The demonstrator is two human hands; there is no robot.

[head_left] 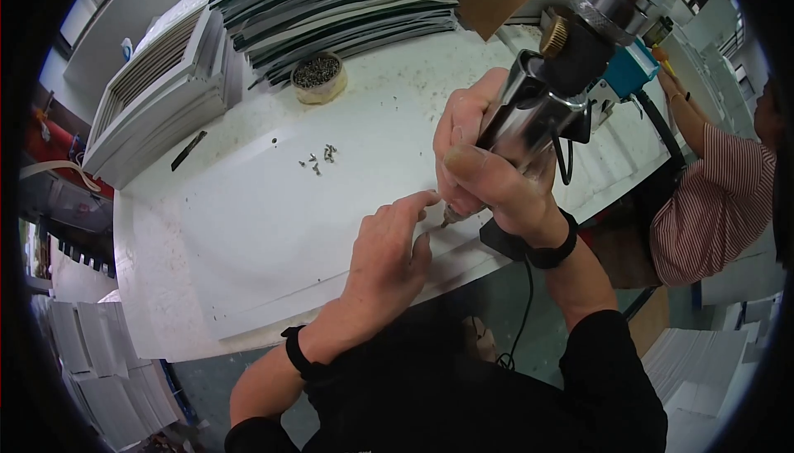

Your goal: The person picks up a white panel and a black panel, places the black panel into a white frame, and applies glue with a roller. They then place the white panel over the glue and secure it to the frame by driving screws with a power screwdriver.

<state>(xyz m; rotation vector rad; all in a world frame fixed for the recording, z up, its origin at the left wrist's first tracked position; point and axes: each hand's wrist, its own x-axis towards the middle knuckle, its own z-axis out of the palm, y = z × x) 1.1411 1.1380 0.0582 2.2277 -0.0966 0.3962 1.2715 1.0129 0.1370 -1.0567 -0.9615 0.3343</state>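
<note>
My right hand point(488, 155) is wrapped round a silver-and-black power screwdriver point(538, 114) with a brass knob on its side. The driver's narrow tip point(447, 220) points down at a white panel point(273, 221) near its front edge. Beside that tip is my left hand point(389, 246), its index finger stretched toward the driver and its thumb apart. I cannot make out a screw under the tip. Several small loose screws point(329, 153) lie on the panel beyond my left hand. Farther back stands a round tub point(321, 93) full of small screws.
At the back is a tall stack of dark and pale sheets point(347, 14). White slatted frames point(157, 81) lean at the left, near a thin black pen-like stick point(188, 151). A person in a striped shirt point(715, 205) works at the right, near a teal device point(630, 68).
</note>
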